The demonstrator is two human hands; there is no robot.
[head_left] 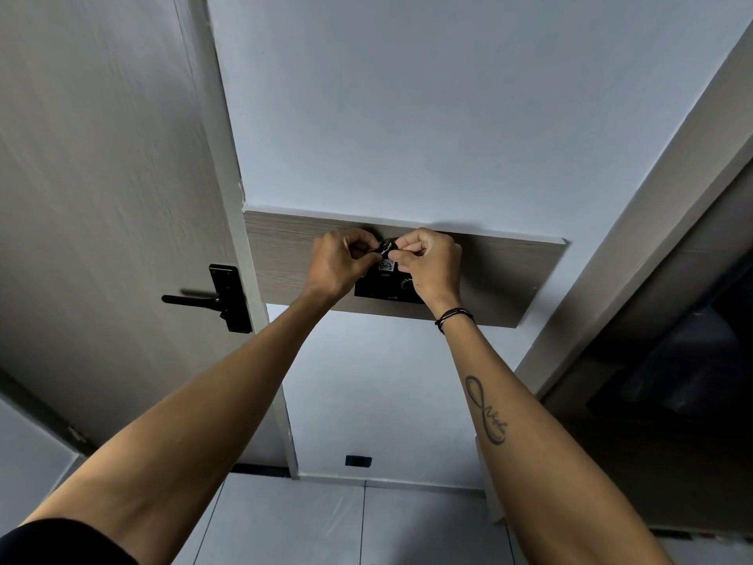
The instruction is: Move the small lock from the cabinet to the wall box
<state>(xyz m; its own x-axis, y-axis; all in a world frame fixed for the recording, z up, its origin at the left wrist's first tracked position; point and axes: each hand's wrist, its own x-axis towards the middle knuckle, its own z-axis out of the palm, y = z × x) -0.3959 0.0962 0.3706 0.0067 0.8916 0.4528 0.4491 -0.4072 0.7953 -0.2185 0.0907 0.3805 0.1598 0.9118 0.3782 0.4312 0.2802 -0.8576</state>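
Observation:
Both my arms reach up to a black wall box point(387, 288) mounted on a wooden panel point(509, 279) on the white wall. Between my fingertips, at the box's top edge, is the small dark lock point(386, 245) with a metal ring. My left hand point(340, 265) pinches it from the left and my right hand point(432, 263) pinches it from the right. A white label point(386, 265) with writing sits just under the lock. Most of the lock and the upper part of the box are hidden by my fingers.
A pale wooden door point(102, 177) with a black lever handle point(212, 299) stands to the left. A dark cabinet or screen point(672, 381) with a grey frame is at the right. A black wall socket point(357, 460) sits low, above the tiled floor point(326, 524).

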